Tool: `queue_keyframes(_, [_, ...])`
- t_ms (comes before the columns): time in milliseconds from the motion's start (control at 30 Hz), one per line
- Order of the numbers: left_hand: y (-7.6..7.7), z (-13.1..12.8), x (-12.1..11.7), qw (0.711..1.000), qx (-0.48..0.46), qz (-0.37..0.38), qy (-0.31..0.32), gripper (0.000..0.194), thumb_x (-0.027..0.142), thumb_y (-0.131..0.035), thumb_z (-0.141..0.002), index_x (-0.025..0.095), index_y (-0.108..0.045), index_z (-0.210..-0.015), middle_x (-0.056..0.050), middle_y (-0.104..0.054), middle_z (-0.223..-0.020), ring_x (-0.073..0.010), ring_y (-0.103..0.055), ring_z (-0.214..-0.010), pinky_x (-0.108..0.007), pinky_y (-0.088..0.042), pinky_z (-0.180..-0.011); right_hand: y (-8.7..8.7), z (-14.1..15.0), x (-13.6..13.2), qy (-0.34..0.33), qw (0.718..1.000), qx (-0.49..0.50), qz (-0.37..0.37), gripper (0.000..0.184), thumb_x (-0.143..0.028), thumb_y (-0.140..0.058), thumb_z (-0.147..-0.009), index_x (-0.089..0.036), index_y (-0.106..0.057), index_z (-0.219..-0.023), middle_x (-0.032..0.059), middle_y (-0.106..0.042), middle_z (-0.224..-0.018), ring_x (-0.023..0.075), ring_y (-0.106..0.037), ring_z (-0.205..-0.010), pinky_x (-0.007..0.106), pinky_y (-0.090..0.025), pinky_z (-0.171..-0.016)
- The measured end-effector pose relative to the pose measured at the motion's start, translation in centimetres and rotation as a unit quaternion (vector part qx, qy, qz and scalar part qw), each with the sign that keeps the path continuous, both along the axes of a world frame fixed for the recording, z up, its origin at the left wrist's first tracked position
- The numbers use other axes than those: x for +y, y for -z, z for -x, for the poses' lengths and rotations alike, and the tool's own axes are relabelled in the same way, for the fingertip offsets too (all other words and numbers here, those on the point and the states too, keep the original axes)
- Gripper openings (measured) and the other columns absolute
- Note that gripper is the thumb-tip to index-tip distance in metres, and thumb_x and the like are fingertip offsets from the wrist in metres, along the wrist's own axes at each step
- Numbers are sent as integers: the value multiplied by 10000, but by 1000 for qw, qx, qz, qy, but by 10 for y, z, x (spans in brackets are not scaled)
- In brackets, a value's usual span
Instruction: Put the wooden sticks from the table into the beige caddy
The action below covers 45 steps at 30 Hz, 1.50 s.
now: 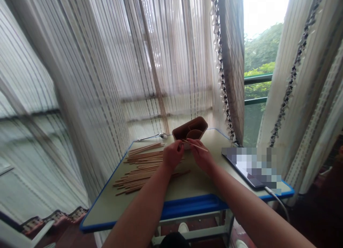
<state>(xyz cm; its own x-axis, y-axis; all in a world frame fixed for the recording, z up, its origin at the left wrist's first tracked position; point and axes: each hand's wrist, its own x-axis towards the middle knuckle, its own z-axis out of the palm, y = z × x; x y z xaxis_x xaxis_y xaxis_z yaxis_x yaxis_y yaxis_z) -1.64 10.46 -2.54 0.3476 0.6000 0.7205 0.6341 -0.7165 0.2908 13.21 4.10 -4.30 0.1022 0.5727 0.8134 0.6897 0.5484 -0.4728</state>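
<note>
Over the near side of a brown divided utensil holder (203,123), both hands meet at a thin wooden chopstick (199,147). My right hand (201,155) is closed on the chopstick, whose pale end sticks out to the right. My left hand (173,154) has its fingers curled in a pinch at the chopstick's other end; its fingertips are small and partly hidden. Many loose chopsticks (146,158) lie in a spread pile to the left, roughly parallel, some of them beneath my left forearm.
A metal spoon (162,135) lies at the table's back left. On the right side rests a dark tablet (241,169) with a white cable (276,196) running off the edge. The pale table (102,208) has a blue rim. Sheer curtains (171,62) hang close behind it.
</note>
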Motion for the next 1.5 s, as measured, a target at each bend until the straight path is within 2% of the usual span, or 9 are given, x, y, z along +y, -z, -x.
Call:
queue_keyframes(167, [1, -1, 2, 1000, -9, -8, 4, 207, 290, -531, -869, 225, -680, -998, -17, -728, -840, -151, -645, -732, -245, -427, -682, 0, 0, -3, 7, 1000, -3, 6, 352, -358, -414, -935, -215, -534, -1234, 71, -608, -1053, 192, -607, -919, 327, -493, -812])
queue_keyframes(333, [2, -1, 3, 1000, -8, -14, 5, 205, 282, -529, -862, 224, -686, -980, -12, -721, -801, -145, -635, -703, -241, -424, -671, -3, 1, -10, 43, 998, 42, 25, 171, -386, -425, -909, -223, -470, -931, -34, -532, -710, 138, -512, -621, 260, -411, -591])
queue_keyframes(533, [3, -1, 3, 999, -15, -34, 10, 194, 278, -536, -855, 227, -690, -961, -14, -726, -805, -143, -637, -695, -236, -420, -653, -8, 5, -15, 49, 998, 33, -21, 233, -382, -467, -907, -228, -402, -743, -60, -434, -585, 105, -418, -518, 230, -344, -523])
queue_keyframes(633, [4, -2, 5, 999, -20, -41, 12, 192, 280, -535, -856, 230, -690, -957, -13, -728, -804, -146, -643, -700, -236, -419, -646, -10, 6, -17, 15, 1000, 13, -18, 231, -379, -502, -901, -216, -476, -739, -39, -497, -614, 106, -460, -547, 224, -385, -554])
queue_keyframes(833, [4, 0, 3, 999, -16, -42, 19, 189, 287, -541, -856, 225, -687, -959, -14, -725, -799, -143, -638, -688, -235, -411, -631, -14, 7, -21, 2, 1000, 2, -24, 217, -355, -583, -840, -185, -650, -957, 58, -689, -887, 148, -597, -660, 272, -492, -668])
queue_keyframes(967, [3, 0, 1, 998, -10, -46, 29, 193, 299, -525, -874, 228, -684, -955, -8, -719, -784, -132, -625, -665, -234, -403, -624, -10, 1, -20, -45, 999, 11, -10, 413, -403, -479, -905, -184, -602, -1233, 90, -682, -1053, 175, -638, -778, 302, -525, -727])
queue_keyframes(1100, [1, 0, 0, 998, -12, -47, 30, 195, 292, -516, -880, 227, -685, -952, -8, -719, -780, -132, -625, -664, -236, -403, -626, -6, -1, -14, -57, 998, 17, 0, 493, -474, -344, -957, -225, -528, -1340, 90, -649, -1137, 187, -638, -840, 326, -539, -736])
queue_keyframes(1333, [1, -1, -1, 998, -17, -43, 31, 206, 286, -502, -881, 227, -681, -962, -22, -729, -843, -146, -647, -734, -237, -426, -672, -6, 2, -7, -6, 1000, 1, -24, 359, -365, -358, -969, -224, -585, -1209, 83, -563, -1139, 185, -590, -993, 339, -498, -887])
queue_keyframes(1500, [1, 1, 1, 999, -21, -24, 5, 193, 279, -502, -872, 215, -669, -945, -28, -716, -817, -159, -644, -733, -245, -429, -678, 3, -9, 5, 123, 989, 21, -81, 367, -333, -523, -856, -211, -513, -1201, 111, -484, -1166, 242, -521, -1070, 435, -484, -908])
